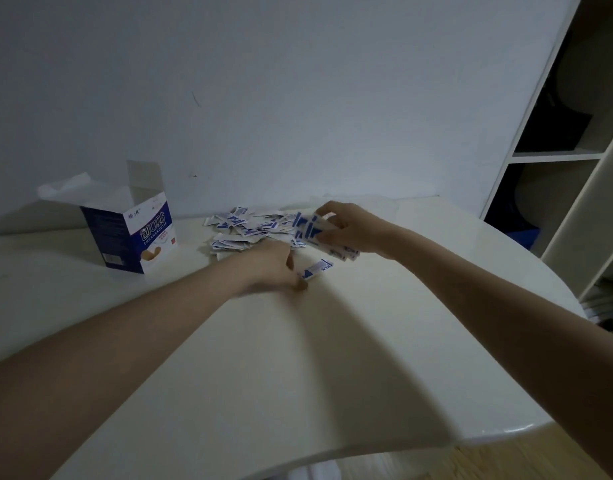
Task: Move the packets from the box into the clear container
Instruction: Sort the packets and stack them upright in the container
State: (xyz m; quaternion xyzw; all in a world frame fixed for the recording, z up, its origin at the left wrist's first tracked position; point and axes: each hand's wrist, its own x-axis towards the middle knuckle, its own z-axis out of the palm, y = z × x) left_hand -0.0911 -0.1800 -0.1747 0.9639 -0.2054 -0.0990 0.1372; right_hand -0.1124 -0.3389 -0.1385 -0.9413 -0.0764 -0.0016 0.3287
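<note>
**Loose packet at our left fingertips, stack in the right**

Left to right:

- Box (133, 233): stands open on the far left of the worktop (298, 358), flaps up, well apart from both hands. We can't see inside it.
- Packet pile (249, 228): spilled on the worktop between the box and our right hand, just beyond our left hand.
- Left hand (267, 268): low on the worktop, fingers curled, tips touching the near end of a single packet (317, 268). Pinched or just pressed, cannot tell. That packet lies flat, just right of the fingertips, long axis running away up and to the right, toward the right hand.
- Right hand (350, 230): raised just beyond it, fingers and thumb clamped on a fanned stack of packets (315, 233).

Our read: left hand is far nearer the loose packet, so it lifts it and passes it right into the stack.

Clear container: not in view, so the drop-off spot is unknown.

Surface: smooth pale rounded worktop, a thin flat packet is hard to get under. Plain wall behind, open shelving (557, 157) on the right, dim light.
</note>
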